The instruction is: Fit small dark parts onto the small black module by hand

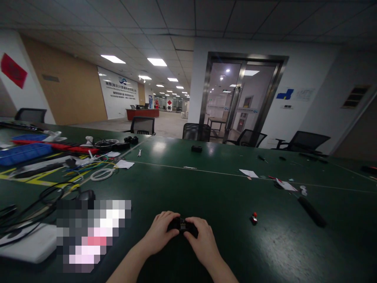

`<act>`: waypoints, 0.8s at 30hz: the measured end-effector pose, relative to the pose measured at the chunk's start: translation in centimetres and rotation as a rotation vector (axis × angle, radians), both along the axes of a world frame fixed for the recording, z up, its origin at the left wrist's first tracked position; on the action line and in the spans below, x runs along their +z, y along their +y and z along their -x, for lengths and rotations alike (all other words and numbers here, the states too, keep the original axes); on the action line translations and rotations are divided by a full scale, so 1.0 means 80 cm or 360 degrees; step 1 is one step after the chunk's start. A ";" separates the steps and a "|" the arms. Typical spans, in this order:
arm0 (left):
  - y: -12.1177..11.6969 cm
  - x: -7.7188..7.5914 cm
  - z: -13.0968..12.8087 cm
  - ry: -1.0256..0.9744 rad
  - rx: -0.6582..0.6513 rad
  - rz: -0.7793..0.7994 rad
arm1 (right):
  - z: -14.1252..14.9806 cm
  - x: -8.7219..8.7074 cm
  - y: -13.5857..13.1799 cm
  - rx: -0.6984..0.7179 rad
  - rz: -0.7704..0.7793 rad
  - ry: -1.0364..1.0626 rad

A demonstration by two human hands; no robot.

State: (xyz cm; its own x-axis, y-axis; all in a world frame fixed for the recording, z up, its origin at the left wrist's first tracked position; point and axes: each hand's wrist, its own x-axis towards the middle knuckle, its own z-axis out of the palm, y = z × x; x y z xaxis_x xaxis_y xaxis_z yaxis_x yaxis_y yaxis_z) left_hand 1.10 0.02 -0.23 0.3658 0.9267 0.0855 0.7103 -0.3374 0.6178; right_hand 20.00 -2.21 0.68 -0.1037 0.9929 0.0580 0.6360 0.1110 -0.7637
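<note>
My left hand [160, 232] and my right hand [204, 237] are closed around opposite ends of a small black object [183, 224] low over the green table [235, 243]. Only its middle shows between my thumbs, with a slightly shiny centre part; the fingers cover the ends, so I cannot tell its exact kind. To the right of my right hand lies a small red and silver item [253, 218]. Left of my left hand is a pixelated, blurred-out patch.
Tangled cables [59, 192], a white box-like device [29, 241] and blue trays [26, 154] crowd the left side. A small wrench [140, 152], a black block [196, 148] and papers [249, 173] lie farther back. On the right is a long black item [311, 212]. Chairs [196, 131] line the far edge.
</note>
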 end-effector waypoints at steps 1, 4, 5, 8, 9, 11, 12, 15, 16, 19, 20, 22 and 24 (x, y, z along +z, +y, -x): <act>0.000 0.000 0.000 -0.0002 -0.0002 -0.0005 | 0.000 0.001 0.000 0.0024 -0.0018 -0.0012; -0.001 0.002 -0.002 0.0010 0.0008 -0.0008 | 0.000 0.002 0.001 0.0089 -0.0080 -0.0051; -0.001 0.003 -0.003 0.0017 0.0014 -0.0003 | 0.000 0.001 0.001 0.0096 -0.0093 -0.0062; -0.003 0.008 -0.006 0.0021 0.0027 0.0006 | 0.001 -0.001 0.003 0.0086 -0.0094 -0.0094; -0.003 0.009 -0.006 0.0018 0.0030 0.0003 | 0.002 -0.002 0.004 0.0082 -0.0088 -0.0106; -0.004 0.009 -0.006 0.0017 0.0038 -0.0010 | 0.003 -0.002 0.005 0.0080 -0.0080 -0.0126; -0.004 0.009 -0.006 0.0018 0.0039 -0.0013 | 0.003 -0.002 0.005 0.0085 -0.0074 -0.0131; -0.004 0.007 -0.006 0.0021 0.0037 -0.0022 | 0.004 0.000 0.003 0.0088 -0.0060 -0.0125; -0.004 0.006 -0.006 0.0017 0.0037 -0.0025 | 0.004 0.001 0.002 0.0090 -0.0060 -0.0119; -0.004 0.008 -0.007 0.0012 0.0047 -0.0024 | 0.003 0.003 0.001 0.0090 -0.0057 -0.0094; -0.004 0.008 -0.007 0.0016 0.0049 -0.0018 | 0.003 0.003 0.001 0.0094 -0.0049 -0.0085; -0.004 0.009 -0.007 0.0019 0.0046 -0.0008 | 0.002 0.003 0.001 0.0091 -0.0034 -0.0063; -0.004 0.007 -0.006 0.0002 0.0042 -0.0012 | 0.002 0.004 0.001 0.0082 -0.0020 -0.0024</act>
State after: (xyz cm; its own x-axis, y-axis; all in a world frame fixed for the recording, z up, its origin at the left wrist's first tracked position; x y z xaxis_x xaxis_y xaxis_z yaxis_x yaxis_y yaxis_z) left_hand 1.58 -0.30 0.36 0.3414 0.9354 0.0921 0.7199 -0.3233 0.6142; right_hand 19.88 -2.14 0.99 -0.1557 0.9854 0.0682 0.6407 0.1533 -0.7523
